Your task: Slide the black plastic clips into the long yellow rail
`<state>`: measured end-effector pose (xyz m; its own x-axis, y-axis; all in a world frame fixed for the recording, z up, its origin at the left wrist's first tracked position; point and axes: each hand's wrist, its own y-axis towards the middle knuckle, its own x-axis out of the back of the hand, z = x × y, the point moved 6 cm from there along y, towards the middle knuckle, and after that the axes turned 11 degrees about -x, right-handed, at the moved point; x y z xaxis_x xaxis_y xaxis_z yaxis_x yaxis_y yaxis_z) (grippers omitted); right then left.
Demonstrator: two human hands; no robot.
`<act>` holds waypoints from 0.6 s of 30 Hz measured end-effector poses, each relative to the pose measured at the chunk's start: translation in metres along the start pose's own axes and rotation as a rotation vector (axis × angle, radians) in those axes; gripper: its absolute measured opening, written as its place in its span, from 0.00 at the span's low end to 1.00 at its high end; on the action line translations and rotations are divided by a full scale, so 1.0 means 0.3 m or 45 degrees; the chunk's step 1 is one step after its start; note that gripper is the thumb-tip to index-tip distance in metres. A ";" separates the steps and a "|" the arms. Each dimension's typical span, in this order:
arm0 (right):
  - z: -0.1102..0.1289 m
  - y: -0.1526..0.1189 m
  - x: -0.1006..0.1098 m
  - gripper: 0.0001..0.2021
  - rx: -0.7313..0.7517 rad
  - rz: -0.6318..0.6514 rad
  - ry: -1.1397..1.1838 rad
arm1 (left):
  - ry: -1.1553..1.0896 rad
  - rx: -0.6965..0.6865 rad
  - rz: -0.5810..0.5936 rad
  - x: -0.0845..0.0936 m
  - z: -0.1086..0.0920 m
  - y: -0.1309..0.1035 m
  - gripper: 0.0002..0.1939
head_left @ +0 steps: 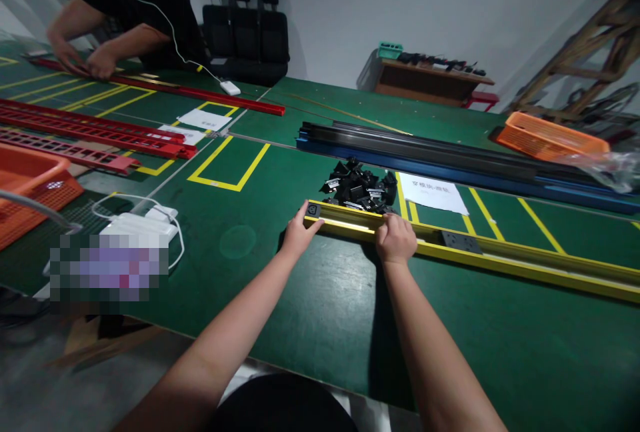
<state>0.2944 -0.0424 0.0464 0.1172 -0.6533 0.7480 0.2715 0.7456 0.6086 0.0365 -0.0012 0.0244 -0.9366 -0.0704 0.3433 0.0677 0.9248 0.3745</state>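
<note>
A long yellow channel rail (530, 269) lies across the green table in front of me, running off to the right. My left hand (298, 233) grips its left end, thumb on the near side. Beside those fingers, a small black socket-like piece (313, 210) sits inside the channel end. My right hand (396, 239) is closed over the rail farther right; whether its hidden fingertips also hold a small part, I cannot make out. Right of that hand, a black module with holes (459, 242) sits in the channel. Just behind the rail lies a heap of small black parts (357, 185).
Black and blue rails (450, 159) lie behind, near a printed sheet (434, 193) and an orange basket (553, 135). At left are red rails (90, 127), an orange crate (35, 185) and a white power strip (135, 232). Across the table, a person (135, 12) handles a red rail.
</note>
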 end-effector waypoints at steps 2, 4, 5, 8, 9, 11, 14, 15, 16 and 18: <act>0.001 0.000 0.000 0.14 -0.006 0.018 0.001 | -0.008 0.007 -0.091 0.003 -0.001 -0.010 0.35; 0.000 0.001 -0.001 0.14 -0.017 0.031 0.003 | -0.024 0.032 -0.169 0.004 0.003 -0.019 0.34; 0.000 0.001 -0.002 0.14 -0.022 0.034 0.004 | -0.036 0.048 -0.189 0.003 0.007 -0.022 0.32; -0.002 0.000 -0.005 0.15 -0.031 0.042 0.003 | -0.096 0.077 -0.206 0.001 0.020 -0.021 0.30; -0.003 0.000 -0.006 0.15 -0.032 0.045 -0.001 | -0.125 0.076 -0.205 0.000 0.024 -0.019 0.29; -0.005 -0.001 -0.008 0.15 -0.028 0.045 -0.012 | -0.191 0.065 -0.191 0.000 0.030 -0.012 0.28; -0.005 -0.004 -0.010 0.15 -0.009 0.035 -0.033 | -0.259 0.051 -0.110 -0.006 0.038 -0.001 0.26; -0.004 -0.004 -0.010 0.15 0.000 0.029 -0.038 | -0.271 0.051 -0.074 -0.008 0.042 0.002 0.25; -0.004 -0.004 -0.011 0.15 0.008 0.023 -0.042 | -0.286 0.050 -0.036 -0.010 0.045 0.006 0.25; -0.003 -0.005 -0.011 0.14 0.026 0.011 -0.052 | -0.334 0.039 0.035 -0.012 0.049 0.015 0.23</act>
<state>0.2946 -0.0415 0.0429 0.0805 -0.6413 0.7631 0.2513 0.7539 0.6070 0.0352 0.0085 0.0122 -0.9919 0.0507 0.1168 0.0879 0.9362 0.3402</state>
